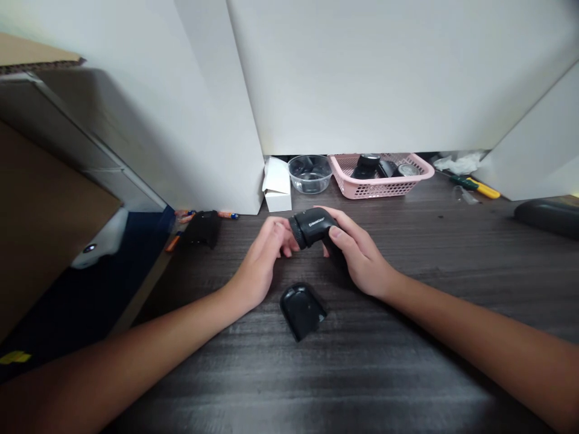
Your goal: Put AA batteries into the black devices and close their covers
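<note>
My right hand [362, 253] is wrapped around the handle of a black handheld device [314, 224] with an angled head and small white lettering. A ribbed ring [297, 232] sits at the head's left end. At that end, the curled fingers of my left hand [266, 253] close against the ring; part of this contact is hidden. On the dark table below the hands lies a loose black cover-like piece [302, 310], rounded at one end.
A white box [277, 193], a clear round bowl [310, 184] and a pink basket [371, 191] with black parts line the back wall. A yellow-green cutter [482, 187] lies right. Left are a black part [203, 228] and a cardboard box [45, 241]. A dark case [547, 218] sits far right.
</note>
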The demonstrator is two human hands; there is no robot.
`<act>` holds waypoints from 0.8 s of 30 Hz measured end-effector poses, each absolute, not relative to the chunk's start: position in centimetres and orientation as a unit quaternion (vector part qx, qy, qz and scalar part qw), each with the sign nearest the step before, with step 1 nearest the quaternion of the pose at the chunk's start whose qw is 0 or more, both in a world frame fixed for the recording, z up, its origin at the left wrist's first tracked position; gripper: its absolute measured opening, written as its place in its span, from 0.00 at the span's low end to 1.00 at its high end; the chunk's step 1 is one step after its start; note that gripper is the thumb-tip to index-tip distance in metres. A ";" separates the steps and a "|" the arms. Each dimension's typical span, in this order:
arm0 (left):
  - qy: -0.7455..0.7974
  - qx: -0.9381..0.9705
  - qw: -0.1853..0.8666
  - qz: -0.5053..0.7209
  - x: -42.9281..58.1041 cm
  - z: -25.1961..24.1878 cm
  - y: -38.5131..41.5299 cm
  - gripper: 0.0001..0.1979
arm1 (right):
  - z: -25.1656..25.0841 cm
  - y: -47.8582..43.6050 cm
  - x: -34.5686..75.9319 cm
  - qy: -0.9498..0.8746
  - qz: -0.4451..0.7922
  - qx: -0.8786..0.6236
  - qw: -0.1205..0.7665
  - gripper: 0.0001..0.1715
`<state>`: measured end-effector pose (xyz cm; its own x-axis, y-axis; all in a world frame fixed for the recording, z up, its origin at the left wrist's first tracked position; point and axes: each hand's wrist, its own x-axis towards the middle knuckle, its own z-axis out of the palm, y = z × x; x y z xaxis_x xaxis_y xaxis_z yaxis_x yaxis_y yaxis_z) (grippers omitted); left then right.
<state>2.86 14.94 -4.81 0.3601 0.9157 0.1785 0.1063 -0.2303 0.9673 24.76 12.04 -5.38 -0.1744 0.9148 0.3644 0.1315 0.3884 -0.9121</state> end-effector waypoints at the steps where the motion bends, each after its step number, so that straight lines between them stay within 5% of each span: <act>1: 0.376 0.658 0.490 0.430 2.9 -4.7 14.9 0.25 | -5.4 12.1 24.8 -0.656 0.395 -0.398 0.506 0.30; 6: 0.379 0.656 0.507 0.410 3.1 -3.9 14.5 0.16 | -5.4 12.1 24.8 -0.650 0.407 -0.401 0.501 0.30; 13: 0.399 0.668 0.507 0.371 2.7 -4.4 14.9 0.34 | -5.0 11.5 24.8 -0.690 0.370 -0.392 0.484 0.32; 19: 0.355 0.646 0.500 0.454 3.0 -4.5 14.4 0.26 | -5.1 11.6 24.8 -0.672 0.380 -0.396 0.497 0.31; 24: 0.372 0.660 0.511 0.407 3.0 -3.8 14.4 0.19 | -5.1 11.7 24.8 -0.678 0.378 -0.395 0.491 0.31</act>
<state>2.95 14.37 -3.84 0.3930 0.9061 0.1570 0.0750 -0.2017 0.9766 24.78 11.68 -5.15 -0.2055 0.9065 0.3688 0.1642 0.4034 -0.9002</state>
